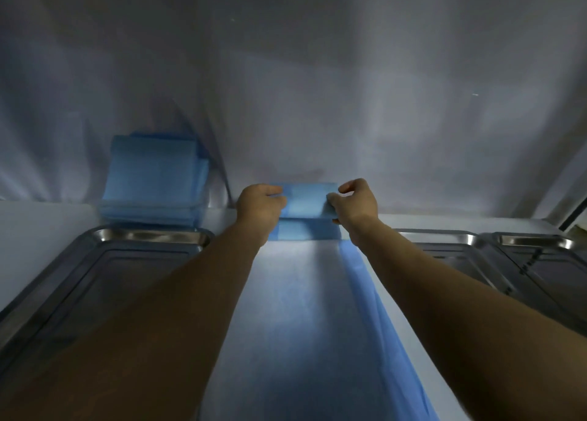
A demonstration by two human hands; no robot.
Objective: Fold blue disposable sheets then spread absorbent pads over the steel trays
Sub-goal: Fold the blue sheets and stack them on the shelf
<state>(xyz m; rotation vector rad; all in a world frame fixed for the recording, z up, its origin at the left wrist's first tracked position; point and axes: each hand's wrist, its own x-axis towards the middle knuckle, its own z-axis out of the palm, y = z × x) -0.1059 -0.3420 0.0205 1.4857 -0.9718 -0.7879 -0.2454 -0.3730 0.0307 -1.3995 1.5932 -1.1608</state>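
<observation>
the blue disposable sheet (pixel 305 309) lies in a long strip down the middle of the white table (pixel 38 227), between our outstretched forearms, its far end folded back into a small panel. our left hand (pixel 260 203) and right hand (pixel 355 204) each pinch one side of that panel, thumbs on top, arms nearly straight. steel trays (pixel 104 261) sit either side, a stack of folded blue sheets (pixel 152 179) lies beyond the left tray, and we can read no writing anywhere.

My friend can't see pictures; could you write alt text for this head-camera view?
Both hands, left hand and right hand, pinch the far end of a long blue sheet on a table between steel trays; folded blue sheets are stacked behind.
</observation>
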